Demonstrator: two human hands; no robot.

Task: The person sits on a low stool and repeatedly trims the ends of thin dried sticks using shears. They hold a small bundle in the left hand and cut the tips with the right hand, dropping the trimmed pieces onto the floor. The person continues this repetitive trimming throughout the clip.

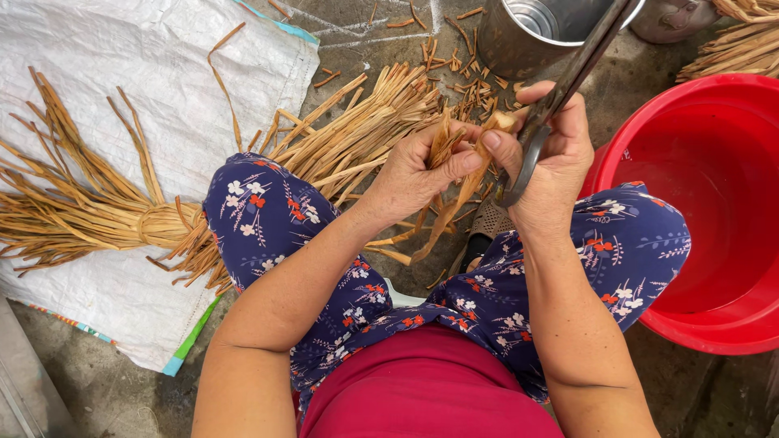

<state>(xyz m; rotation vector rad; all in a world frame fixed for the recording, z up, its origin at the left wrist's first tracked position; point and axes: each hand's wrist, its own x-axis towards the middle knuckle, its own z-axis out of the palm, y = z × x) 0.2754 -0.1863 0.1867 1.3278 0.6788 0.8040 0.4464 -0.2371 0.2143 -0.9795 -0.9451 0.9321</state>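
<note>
pinching a small tuft of dry tan reed strips (pixel 449 154) in my left hand (pixel 414 174), fingers closed tight on it above my knees. my right hand (pixel 552 166) is wrapped shut around the grey metal scissors (pixel 560 89), thumb also pressing the tuft's top. the strips look light, papery and brittle; judged best held near the gathered upper end, since loose tails hang free below. a tied bundle of the same reeds (pixel 97 211) lies on the white woven sack (pixel 122 65) at left. the red plastic basin (pixel 714 211) sits close beside my right knee, the steel pot (pixel 527 32) ahead, cut scraps (pixel 462 73) between.
</note>
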